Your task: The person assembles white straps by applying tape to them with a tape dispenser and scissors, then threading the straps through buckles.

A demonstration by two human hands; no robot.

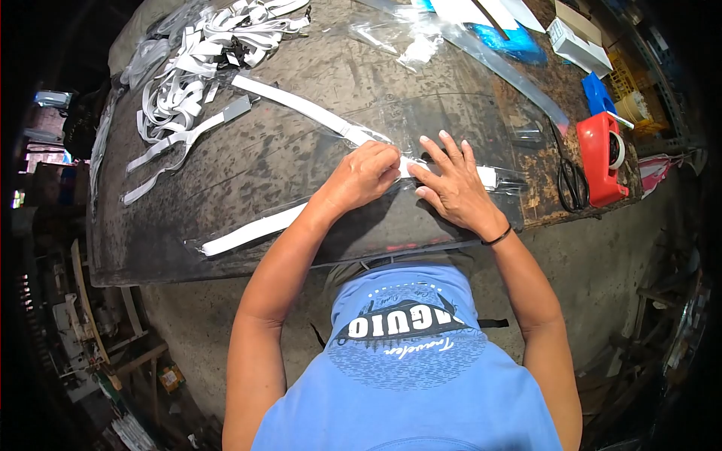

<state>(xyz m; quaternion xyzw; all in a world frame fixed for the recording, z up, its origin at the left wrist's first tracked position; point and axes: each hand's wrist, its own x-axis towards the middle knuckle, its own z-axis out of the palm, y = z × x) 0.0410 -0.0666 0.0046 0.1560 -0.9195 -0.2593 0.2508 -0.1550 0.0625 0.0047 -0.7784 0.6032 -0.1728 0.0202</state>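
Observation:
A flat white strap (pixel 487 177) in a clear plastic sleeve lies across the table under both hands. My left hand (pixel 365 171) is closed, its curled fingers pinching at the sleeved strap; the fingertips are partly hidden. Flat beside it, my right hand (pixel 457 186) spreads its fingers and presses on the strap. Another long white sleeved strap (pixel 301 105) runs from the upper left down to my left hand. A further sleeved white strap (pixel 256 231) lies near the front edge, partly behind my left forearm.
A tangled pile of white straps (pixel 180 83) covers the back left of the dark table (pixel 301 173). At right stand a red tape dispenser (pixel 599 161) and black-handled scissors (pixel 573 184). Clear plastic sleeves (pixel 504 68) and a white box (pixel 577 41) lie at the back right.

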